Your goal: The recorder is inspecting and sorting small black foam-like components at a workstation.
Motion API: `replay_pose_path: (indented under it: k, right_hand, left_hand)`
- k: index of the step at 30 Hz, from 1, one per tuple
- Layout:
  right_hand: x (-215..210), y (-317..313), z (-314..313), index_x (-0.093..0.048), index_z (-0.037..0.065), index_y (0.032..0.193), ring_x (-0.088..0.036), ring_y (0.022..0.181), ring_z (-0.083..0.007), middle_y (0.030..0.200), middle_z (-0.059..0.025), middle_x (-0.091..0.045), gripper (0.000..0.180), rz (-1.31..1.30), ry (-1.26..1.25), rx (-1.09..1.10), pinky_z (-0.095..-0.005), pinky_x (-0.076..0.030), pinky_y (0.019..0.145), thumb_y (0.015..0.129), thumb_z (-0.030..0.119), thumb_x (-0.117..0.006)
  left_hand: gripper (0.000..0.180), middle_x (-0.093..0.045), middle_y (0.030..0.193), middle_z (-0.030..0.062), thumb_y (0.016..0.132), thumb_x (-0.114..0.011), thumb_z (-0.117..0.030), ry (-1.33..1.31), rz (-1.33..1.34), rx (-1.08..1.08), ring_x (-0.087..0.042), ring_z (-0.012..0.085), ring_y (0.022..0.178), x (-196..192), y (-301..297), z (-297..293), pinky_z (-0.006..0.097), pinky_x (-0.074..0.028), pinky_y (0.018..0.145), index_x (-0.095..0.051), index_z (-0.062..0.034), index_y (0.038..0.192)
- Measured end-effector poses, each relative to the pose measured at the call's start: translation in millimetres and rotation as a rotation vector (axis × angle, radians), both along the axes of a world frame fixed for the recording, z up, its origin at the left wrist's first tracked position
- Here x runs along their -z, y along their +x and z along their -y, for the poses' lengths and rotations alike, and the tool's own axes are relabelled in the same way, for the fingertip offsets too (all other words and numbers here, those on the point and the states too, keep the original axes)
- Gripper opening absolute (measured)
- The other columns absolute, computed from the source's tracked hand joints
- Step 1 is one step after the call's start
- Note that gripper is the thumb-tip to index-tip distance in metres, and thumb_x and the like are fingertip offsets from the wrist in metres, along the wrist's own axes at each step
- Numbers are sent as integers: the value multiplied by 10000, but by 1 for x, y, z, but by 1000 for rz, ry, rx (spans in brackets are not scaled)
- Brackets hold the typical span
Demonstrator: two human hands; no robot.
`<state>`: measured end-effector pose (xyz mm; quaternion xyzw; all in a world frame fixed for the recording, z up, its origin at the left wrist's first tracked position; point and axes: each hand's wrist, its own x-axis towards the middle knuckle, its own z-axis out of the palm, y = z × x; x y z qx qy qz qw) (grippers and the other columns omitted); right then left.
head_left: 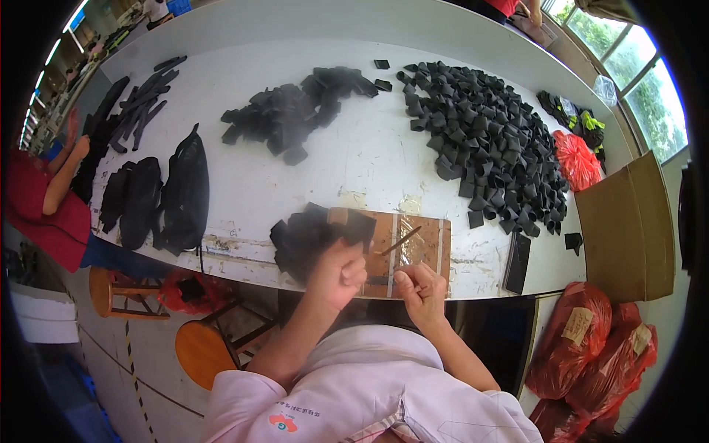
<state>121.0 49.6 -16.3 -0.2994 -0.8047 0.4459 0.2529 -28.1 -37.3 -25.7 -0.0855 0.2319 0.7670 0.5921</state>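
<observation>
My left hand (340, 275) is closed, held over the near edge of the table beside a loose heap of flat black pieces (299, 240). Whatever its fingers hold, if anything, is hidden. One black piece (360, 227) lies just beyond it, over the left part of a brown board (432, 240) with strips of clear tape. Across the board slants a thin dark stick-like tool (401, 241), its near end close to my left hand. At the board's near edge my right hand (423, 297) has its fingers curled and thumb pressed in; nothing shows clearly between them.
A large pile of folded black pieces (480, 133) covers the right of the white table (369, 162). Another heap (284, 114) lies farther back. Black bundles (185, 192) sit left, near a person in red (48, 207). Cardboard (628, 229) and red bags (576, 340) stand right.
</observation>
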Motion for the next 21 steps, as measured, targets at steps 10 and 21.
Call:
replay_pose_path:
  k: [10,21]
  right_hand:
    - [5,-10,0,-635,14,804,-535,573,-156,707,-74,-539,138,-137,-211,166,-266,-424,521,692,81,-682]
    - [0,-2,-7,-579,22,692,-546,521,-223,637,-86,-553,106,-69,257,259,-312,-435,467,651,46,-675]
  left_hand:
    - [71,-536,739,-14,803,-542,-60,85,163,128,-462,79,613,17,59,-9,209,-400,580,-565,-68,869]
    - [191,-554,783,22,783,-554,-49,-322,-495,-149,-488,80,642,2,62,-5,188,-395,573,-513,-22,967]
